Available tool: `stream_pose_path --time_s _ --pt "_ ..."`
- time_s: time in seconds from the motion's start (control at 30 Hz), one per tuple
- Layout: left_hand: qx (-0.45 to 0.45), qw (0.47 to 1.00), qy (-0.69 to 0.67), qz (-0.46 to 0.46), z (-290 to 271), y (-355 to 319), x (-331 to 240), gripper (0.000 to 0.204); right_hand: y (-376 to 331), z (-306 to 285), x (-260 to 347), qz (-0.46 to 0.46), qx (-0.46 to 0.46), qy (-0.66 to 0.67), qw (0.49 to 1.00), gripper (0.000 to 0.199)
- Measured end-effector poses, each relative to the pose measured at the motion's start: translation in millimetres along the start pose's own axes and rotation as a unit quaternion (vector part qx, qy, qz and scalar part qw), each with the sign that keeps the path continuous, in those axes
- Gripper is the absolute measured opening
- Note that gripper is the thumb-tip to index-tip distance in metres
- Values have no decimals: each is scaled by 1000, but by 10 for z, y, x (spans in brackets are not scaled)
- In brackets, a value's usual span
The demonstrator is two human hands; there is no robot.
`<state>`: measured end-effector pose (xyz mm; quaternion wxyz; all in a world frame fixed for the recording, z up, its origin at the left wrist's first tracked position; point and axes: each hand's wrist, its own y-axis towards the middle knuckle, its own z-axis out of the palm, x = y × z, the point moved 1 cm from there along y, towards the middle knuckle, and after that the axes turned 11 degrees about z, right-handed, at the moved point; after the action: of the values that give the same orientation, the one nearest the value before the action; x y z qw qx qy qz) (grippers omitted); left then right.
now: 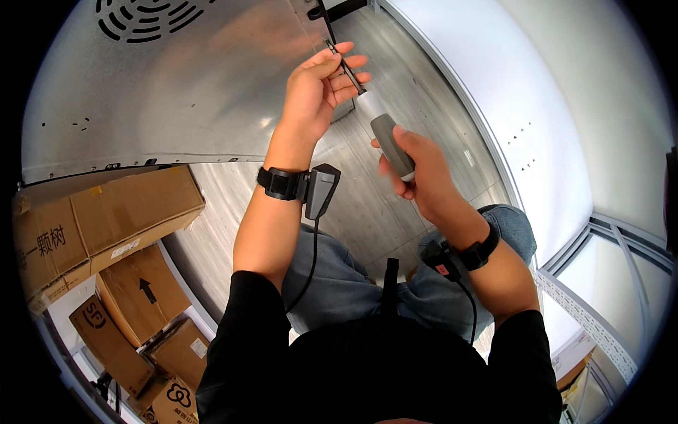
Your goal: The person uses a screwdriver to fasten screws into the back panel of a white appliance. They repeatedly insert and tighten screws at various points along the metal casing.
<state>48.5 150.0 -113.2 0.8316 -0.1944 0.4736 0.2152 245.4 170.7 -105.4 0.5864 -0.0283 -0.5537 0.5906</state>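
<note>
Gripping the grey handle of an electric screwdriver (385, 134), the right hand (417, 166) is closed around the tool's lower end, while the left hand (318, 88) pinches the thin dark bit shaft at the tool's 11 o'clock tip, fingers curled about it. The bit points up toward the edge of a large sheet-metal panel (176, 85) with curved vent slots, lying at 10 o'clock from the hands. Both wrists carry black straps with small devices and cables. At 8 o'clock, cardboard boxes (106, 226) are stacked, all shut, so their contents cannot be seen. At 3 o'clock stands a white wall panel (522, 106); at 5 o'clock lies a perforated metal rail (586, 318).
</note>
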Motion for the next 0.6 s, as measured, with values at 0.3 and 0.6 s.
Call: stream_pose_path --time_s 0.3,0.6 --pt "-45 997 56 20 -33 73 106 17 14 104 -28 -62 -110 -91 988 34" --pt "-67 997 28 33 -28 64 114 21 76 -12 -94 -45 -6 -1 999 43"
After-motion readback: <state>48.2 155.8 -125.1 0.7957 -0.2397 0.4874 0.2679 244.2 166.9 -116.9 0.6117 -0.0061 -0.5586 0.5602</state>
